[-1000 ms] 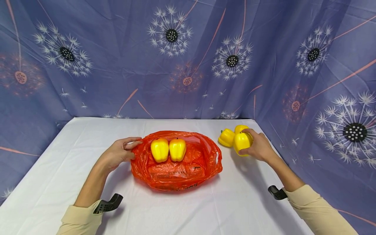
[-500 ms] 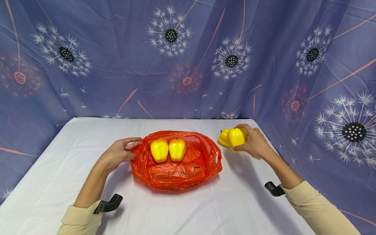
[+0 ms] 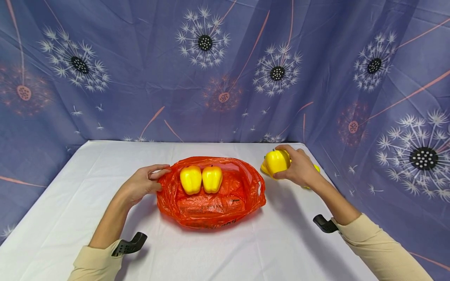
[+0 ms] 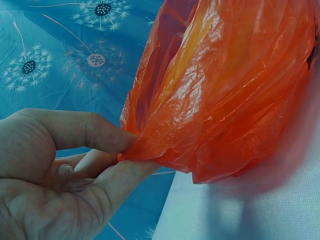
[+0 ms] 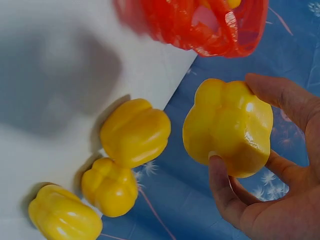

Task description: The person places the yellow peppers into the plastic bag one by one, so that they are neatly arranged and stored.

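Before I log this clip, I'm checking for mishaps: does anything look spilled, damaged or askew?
Nothing stands out: the crinkled red plastic bag stands open, two glossy yellow bell peppers inside, and no spill shows.

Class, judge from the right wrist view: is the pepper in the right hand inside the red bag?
No, the right hand holds the pepper outside the red bag, a gap between them.
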`<control>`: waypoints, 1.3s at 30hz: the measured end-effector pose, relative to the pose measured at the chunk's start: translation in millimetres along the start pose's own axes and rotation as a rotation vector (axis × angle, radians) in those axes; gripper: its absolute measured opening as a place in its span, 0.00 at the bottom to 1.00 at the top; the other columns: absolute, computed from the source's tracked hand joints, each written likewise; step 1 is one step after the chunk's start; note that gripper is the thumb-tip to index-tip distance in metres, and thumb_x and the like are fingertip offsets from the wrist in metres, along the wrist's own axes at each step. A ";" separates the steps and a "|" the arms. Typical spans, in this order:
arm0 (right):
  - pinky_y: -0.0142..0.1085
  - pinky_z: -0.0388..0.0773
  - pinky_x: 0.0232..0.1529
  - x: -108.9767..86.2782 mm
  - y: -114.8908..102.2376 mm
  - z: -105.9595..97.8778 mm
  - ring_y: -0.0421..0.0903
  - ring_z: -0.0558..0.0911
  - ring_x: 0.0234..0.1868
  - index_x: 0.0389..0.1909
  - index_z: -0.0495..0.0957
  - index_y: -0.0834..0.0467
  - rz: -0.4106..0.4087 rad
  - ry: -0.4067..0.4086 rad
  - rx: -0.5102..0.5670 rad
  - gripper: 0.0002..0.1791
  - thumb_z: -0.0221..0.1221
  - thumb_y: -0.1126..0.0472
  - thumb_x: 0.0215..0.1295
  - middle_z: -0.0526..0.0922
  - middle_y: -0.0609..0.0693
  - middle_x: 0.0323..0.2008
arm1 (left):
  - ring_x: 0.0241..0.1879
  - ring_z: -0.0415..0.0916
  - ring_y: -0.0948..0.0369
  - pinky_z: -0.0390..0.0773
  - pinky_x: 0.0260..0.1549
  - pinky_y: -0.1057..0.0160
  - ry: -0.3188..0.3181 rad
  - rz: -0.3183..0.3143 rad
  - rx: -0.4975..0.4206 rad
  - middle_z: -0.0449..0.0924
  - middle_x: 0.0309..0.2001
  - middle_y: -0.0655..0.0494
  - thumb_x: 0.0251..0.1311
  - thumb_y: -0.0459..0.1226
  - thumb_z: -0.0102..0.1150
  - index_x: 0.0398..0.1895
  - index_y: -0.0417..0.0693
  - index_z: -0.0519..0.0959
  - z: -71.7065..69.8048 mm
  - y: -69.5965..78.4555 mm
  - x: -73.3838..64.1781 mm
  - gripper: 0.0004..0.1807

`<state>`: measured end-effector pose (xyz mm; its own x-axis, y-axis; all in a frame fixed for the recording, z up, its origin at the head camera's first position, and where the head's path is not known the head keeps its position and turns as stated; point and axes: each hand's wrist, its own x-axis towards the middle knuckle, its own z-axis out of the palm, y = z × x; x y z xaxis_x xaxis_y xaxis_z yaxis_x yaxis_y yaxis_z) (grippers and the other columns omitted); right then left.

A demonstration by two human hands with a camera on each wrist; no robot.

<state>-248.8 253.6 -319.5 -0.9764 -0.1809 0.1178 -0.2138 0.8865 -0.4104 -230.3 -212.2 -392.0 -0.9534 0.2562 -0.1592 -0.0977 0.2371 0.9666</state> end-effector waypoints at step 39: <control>0.43 0.80 0.42 -6.9 -81.2 20.8 0.54 0.76 0.47 0.68 0.70 0.45 -0.197 -0.204 0.082 0.45 0.78 0.55 0.45 0.79 0.54 0.49 | 0.52 0.78 0.64 0.83 0.37 0.66 -0.006 0.004 0.008 0.68 0.71 0.37 0.50 0.21 0.53 0.77 0.36 0.60 -0.5 0.0 -0.2 0.44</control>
<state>-225.4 174.1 -305.8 -0.9000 -0.4354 0.0220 -0.3936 0.7899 -0.4703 -230.2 -212.7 -391.8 -0.9522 0.2623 -0.1564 -0.0915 0.2437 0.9655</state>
